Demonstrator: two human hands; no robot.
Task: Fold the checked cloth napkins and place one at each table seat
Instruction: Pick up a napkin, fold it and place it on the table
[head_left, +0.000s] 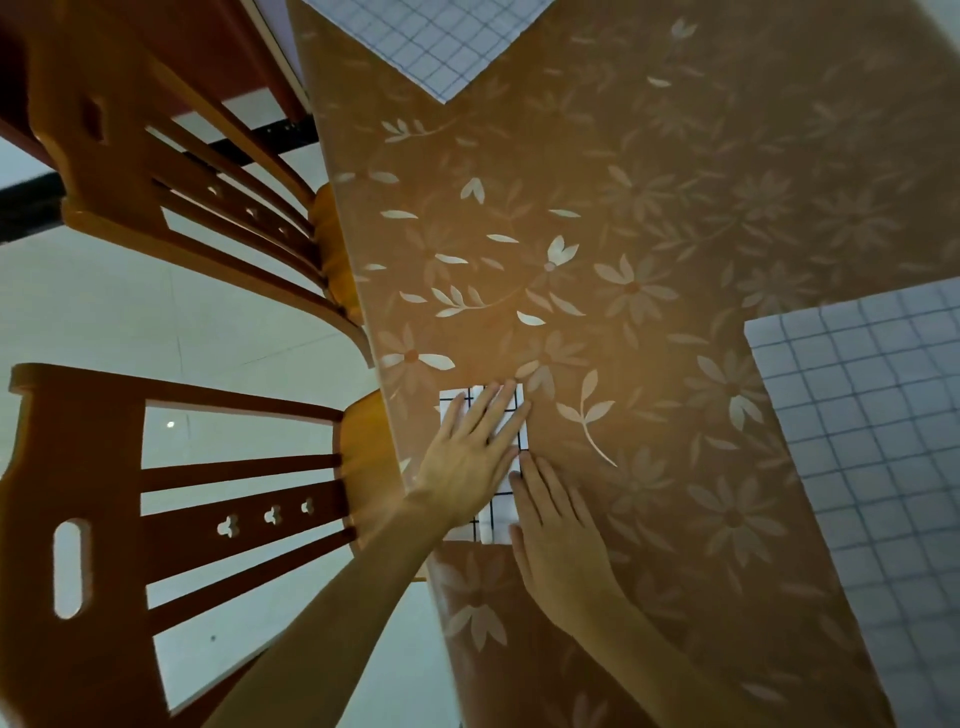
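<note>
White black-checked napkin (514, 415) lies folded small on the desk (649, 234), pressed under flat, spread left hand (467, 457) and right hand (558, 540)

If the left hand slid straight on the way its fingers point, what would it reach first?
Likely nothing: past the small folded checked napkin under the left hand, only bare floral orange tablecloth shows along that line.
</note>
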